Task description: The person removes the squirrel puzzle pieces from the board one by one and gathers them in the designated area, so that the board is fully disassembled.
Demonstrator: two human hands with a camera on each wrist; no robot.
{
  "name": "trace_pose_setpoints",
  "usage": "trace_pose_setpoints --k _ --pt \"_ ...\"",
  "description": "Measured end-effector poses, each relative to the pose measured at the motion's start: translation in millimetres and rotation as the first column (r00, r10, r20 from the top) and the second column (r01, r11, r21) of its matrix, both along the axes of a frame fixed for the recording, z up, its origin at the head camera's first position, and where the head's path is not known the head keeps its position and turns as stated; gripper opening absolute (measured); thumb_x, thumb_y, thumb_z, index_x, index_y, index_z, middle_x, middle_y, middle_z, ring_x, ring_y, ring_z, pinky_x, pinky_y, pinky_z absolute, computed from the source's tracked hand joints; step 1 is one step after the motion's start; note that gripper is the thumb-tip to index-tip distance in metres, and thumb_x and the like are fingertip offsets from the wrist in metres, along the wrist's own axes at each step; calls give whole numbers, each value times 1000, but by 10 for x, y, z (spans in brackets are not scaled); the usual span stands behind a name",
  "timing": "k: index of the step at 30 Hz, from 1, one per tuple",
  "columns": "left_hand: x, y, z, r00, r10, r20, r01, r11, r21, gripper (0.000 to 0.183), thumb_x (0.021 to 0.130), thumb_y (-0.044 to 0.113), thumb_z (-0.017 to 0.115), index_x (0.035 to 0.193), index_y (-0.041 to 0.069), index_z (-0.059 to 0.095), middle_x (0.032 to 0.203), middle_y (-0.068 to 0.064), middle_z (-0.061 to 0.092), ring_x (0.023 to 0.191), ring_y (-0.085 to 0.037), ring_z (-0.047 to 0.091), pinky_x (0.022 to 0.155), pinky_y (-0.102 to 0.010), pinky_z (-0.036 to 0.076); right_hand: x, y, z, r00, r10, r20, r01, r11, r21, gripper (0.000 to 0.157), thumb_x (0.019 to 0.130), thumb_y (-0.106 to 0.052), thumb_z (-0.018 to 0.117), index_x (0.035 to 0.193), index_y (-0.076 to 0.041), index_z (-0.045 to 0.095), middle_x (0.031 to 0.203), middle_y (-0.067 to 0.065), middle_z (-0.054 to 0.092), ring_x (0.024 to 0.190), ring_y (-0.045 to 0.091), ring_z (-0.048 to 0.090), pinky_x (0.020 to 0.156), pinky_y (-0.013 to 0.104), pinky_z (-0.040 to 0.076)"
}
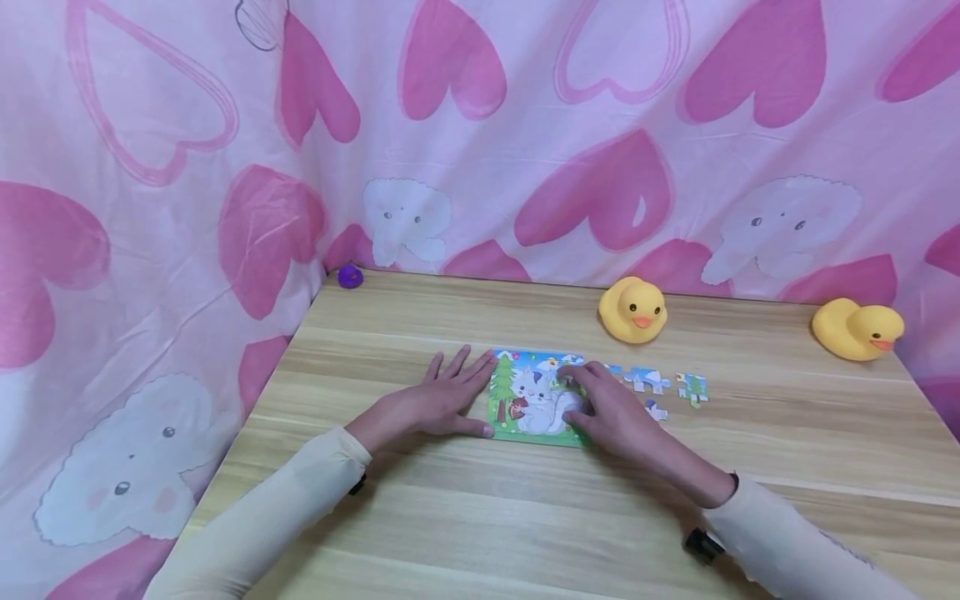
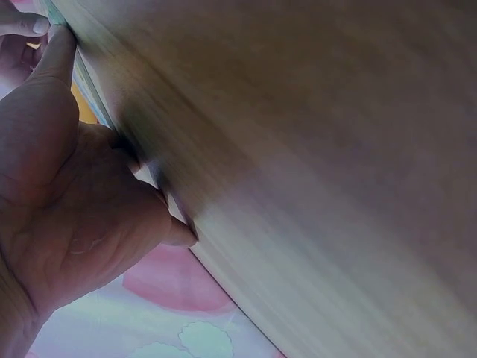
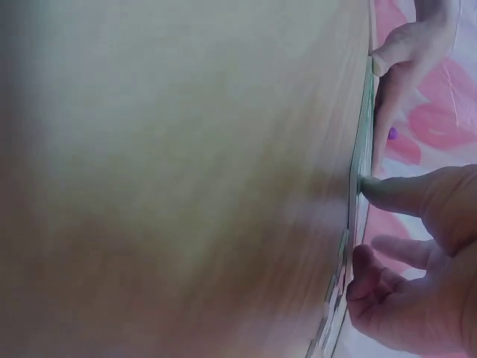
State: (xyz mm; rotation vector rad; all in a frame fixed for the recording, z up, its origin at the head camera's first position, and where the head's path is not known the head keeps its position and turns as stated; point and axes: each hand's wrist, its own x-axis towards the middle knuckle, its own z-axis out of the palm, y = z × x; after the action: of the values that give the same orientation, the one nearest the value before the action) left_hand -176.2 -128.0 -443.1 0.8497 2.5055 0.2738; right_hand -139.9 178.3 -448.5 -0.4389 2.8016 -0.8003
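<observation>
A jigsaw puzzle (image 1: pixel 531 404) lies flat on the table, picturing a white animal with a bushy tail beside a green tree. My left hand (image 1: pixel 450 398) rests at its left edge, fingers straight and spread, the thumb at the lower left corner. Over the puzzle's right part is my right hand (image 1: pixel 611 412); its thumb and bent fingers touch the picture and stand apart from each other. In the right wrist view the right thumb (image 3: pixel 399 194) presses on the puzzle's edge. Part of the puzzle's right side is hidden under this hand. Loose puzzle pieces (image 1: pixel 649 381) lie just beyond it.
Another puzzle piece (image 1: pixel 693 387) lies farther right on the wooden table (image 1: pixel 465 517). A yellow rubber duck (image 1: pixel 633 312) sits behind the pieces, and a second yellow duck (image 1: pixel 855 331) at the right edge. A small purple toy (image 1: pixel 349 277) stands at the back left corner. Heart-patterned pink cloth (image 1: pixel 457 158) hangs behind.
</observation>
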Motion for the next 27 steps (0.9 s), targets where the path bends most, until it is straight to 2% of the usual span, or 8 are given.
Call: trace_pose_setpoints --k 4,10,15,22,27 --pt "1 3 11 1000 2 -3 -2 1000 1 111 97 71 59 171 20 -6 180 3 -12 166 -36 -16 130 -68 -9 -14 13 -14 1000 19 -14 -19 1000 -14 69 93 -20 83 155 -24 52 133 9 56 91 19 55 72 29 49" --pt "14 2 21 1000 0 -7 0 1000 2 111 97 71 59 172 20 -5 180 2 -11 166 -36 -15 131 -68 -8 -51 32 -6 996 69 -54 -69 998 0 58 92 -19 84 145 -25 60 127 6 55 94 17 55 76 29 50" --pt "17 8 15 1000 0 -6 0 1000 7 110 97 71 59 172 20 -4 181 3 -10 166 -37 -14 131 -68 -7 -89 50 21 995 95 -18 -96 995 -34 54 92 -12 82 141 -23 62 125 6 54 98 18 57 79 30 54" --pt "14 2 19 1000 5 -2 -5 1000 15 111 97 70 60 172 20 -4 181 2 -11 166 -37 -15 130 -69 -8 -200 63 98 984 169 52 -168 985 -28 50 94 -10 80 140 -21 64 129 6 54 104 21 56 86 32 55" --pt "6 10 16 1000 4 2 -4 1000 11 111 97 70 60 171 20 -5 180 2 -11 166 -36 -16 130 -68 -9 -254 67 125 981 168 98 -165 986 -30 51 92 -9 82 138 -22 66 127 6 55 104 22 56 87 32 54"
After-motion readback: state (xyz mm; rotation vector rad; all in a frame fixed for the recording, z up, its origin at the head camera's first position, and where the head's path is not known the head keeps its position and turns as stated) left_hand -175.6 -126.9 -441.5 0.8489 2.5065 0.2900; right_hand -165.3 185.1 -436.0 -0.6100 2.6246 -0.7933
